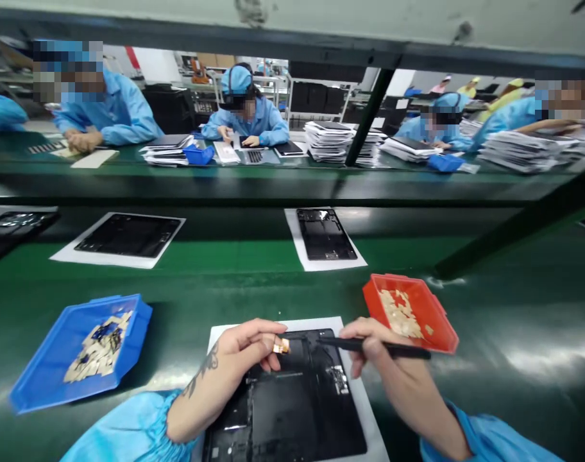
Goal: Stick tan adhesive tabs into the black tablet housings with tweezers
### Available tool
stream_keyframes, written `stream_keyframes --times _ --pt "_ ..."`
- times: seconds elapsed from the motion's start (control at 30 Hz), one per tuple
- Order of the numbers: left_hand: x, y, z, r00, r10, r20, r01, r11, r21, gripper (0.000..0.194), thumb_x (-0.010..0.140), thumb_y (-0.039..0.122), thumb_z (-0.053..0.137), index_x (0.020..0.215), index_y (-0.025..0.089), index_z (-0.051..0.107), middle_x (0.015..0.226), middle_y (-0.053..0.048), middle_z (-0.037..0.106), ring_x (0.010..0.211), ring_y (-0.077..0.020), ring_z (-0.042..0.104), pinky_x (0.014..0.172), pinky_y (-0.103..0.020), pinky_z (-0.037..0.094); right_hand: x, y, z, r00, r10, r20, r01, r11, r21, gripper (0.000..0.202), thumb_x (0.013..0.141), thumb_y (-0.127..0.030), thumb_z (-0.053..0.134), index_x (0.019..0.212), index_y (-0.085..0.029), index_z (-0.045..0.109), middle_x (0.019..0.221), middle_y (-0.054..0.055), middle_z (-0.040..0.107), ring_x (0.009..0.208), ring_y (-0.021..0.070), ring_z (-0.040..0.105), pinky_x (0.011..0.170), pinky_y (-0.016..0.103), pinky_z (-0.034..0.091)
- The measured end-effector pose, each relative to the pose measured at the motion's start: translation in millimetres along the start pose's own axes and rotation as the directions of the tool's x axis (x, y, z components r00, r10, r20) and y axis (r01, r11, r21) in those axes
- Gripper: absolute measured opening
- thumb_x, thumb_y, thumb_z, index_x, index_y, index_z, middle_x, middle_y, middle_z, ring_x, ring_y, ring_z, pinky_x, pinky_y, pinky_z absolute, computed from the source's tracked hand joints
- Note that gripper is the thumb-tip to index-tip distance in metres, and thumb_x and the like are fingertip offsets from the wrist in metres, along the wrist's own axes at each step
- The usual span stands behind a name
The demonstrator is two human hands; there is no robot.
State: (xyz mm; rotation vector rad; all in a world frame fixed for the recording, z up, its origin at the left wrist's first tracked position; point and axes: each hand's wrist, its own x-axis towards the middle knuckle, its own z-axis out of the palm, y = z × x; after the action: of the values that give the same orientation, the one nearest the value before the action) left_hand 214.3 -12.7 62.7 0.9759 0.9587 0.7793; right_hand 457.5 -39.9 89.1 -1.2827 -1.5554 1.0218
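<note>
Between the thumb and fingers of my left hand [254, 346] is a small gold-and-white flat piece [281, 346], perhaps a flex part; its exact kind is too small to tell. My right hand [374, 343] grips black tweezers [353, 344], whose tips point left, over the upper part of a black tablet housing [292, 404]. The tips are apart from the gold piece. Under both hands, the housing lies on a white sheet [369, 417], its inner side up.
A blue bin [37, 378] of small pale and dark pieces stands left; a red bin [439, 314] of pale pieces stands right. Beyond, tablet housings on paper [129, 235] [326, 234] lie on the green strip. A slanted green post [508, 221] rises at right. Co-workers [249, 119] sit opposite.
</note>
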Motion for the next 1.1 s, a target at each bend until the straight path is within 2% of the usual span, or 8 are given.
stream_keyframes --times 0.1,0.23,0.33,0.57,0.7,0.93,1.0,1.1 --pt "-4.3 3.4 -2.7 1.0 0.001 0.026 0.001 0.996 -0.094 0.027 0.082 0.029 0.061 0.104 0.014 0.067 0.071 -0.005 0.066 0.065 -0.012 0.058 0.064 -0.022 0.043 5.1 -13.4 26.0 0.982 -0.119 0.146 0.118 0.993 0.019 0.015 0.091 -0.03 0.059 0.104 -0.027 0.066 0.083 0.002 0.061 0.062 0.0138 0.063 0.058 0.025 0.056" --pt "-4.4 6.8 -6.9 0.998 -0.019 0.064 0.033 0.971 -0.235 0.027 0.083 0.027 0.06 0.105 0.013 0.067 0.068 -0.004 0.064 0.062 -0.0108 0.057 0.063 -0.022 0.043 8.7 -14.7 35.4 0.909 -0.349 0.226 0.384 0.914 -0.129 0.03 0.086 -0.018 0.063 0.112 -0.033 0.065 0.099 0.005 0.064 0.092 0.0206 0.064 0.076 0.029 0.056" --pt "-2.6 8.3 -8.0 0.996 -0.046 0.074 0.066 0.951 -0.303 0.027 0.082 0.025 0.06 0.104 0.013 0.068 0.067 -0.004 0.063 0.06 -0.0102 0.057 0.061 -0.021 0.042 11.2 -10.3 31.9 0.851 -0.446 0.279 0.508 0.833 -0.22 0.033 0.086 -0.017 0.063 0.115 -0.032 0.065 0.106 0.006 0.067 0.103 0.0236 0.061 0.084 0.033 0.056" --pt "-0.3 8.2 -4.5 0.99 -0.101 0.095 0.129 0.917 -0.376 0.027 0.076 0.022 0.062 0.1 0.012 0.07 0.075 -0.006 0.065 0.057 -0.0095 0.057 0.058 -0.021 0.042 12.8 -0.9 29.2 0.814 -0.51 0.278 0.577 0.769 -0.277 0.034 0.084 -0.021 0.068 0.115 -0.034 0.064 0.099 0.002 0.072 0.094 0.0226 0.067 0.083 0.035 0.058" --pt "-1.0 9.0 -4.9 0.988 -0.111 0.106 0.143 0.914 -0.38 0.026 0.076 0.02 0.061 0.1 0.011 0.069 0.077 -0.007 0.064 0.056 -0.0087 0.056 0.058 -0.021 0.042 16.3 -4.4 29.3 0.747 -0.571 0.34 0.66 0.697 -0.279 0.031 0.083 -0.014 0.067 0.112 -0.024 0.067 0.101 0.005 0.071 0.098 0.0227 0.066 0.084 0.033 0.058" --pt "1.2 5.5 -5.1 0.983 -0.089 0.158 0.149 0.895 -0.42 0.028 0.079 0.017 0.06 0.104 0.009 0.067 0.08 -0.009 0.068 0.056 -0.0077 0.057 0.058 -0.019 0.044 18.0 -4.1 24.6 0.739 -0.581 0.342 0.67 0.69 -0.276 0.02 0.088 -0.014 0.061 0.105 -0.022 0.068 0.1 0.004 0.072 0.097 0.0187 0.067 0.082 0.024 0.057" --pt "0.2 0.4 -3.8 0.947 -0.045 0.318 0.199 0.859 -0.471 0.04 0.086 0.033 0.055 0.122 0.015 0.058 0.086 -0.012 0.07 0.056 -0.0094 0.06 0.055 -0.019 0.045 12.3 -4.9 19.0 0.777 -0.548 0.31 0.628 0.714 -0.311 0.017 0.088 -0.018 0.062 0.102 -0.025 0.069 0.099 0.003 0.073 0.088 0.0173 0.07 0.078 0.021 0.057" --pt "-5.7 -9.0 -10.5 0.781 0.093 0.618 0.281 0.831 -0.48 0.072 0.087 0.071 0.023 0.144 0.028 0.028 0.104 -0.016 0.069 0.056 -0.0143 0.064 0.049 -0.023 0.046 -0.4 -9.7 9.5 0.879 -0.463 0.11 0.475 0.836 -0.276 0.011 0.085 -0.027 0.067 0.096 -0.03 0.07 0.092 0.0 0.074 0.075 0.0169 0.07 0.072 0.022 0.058"
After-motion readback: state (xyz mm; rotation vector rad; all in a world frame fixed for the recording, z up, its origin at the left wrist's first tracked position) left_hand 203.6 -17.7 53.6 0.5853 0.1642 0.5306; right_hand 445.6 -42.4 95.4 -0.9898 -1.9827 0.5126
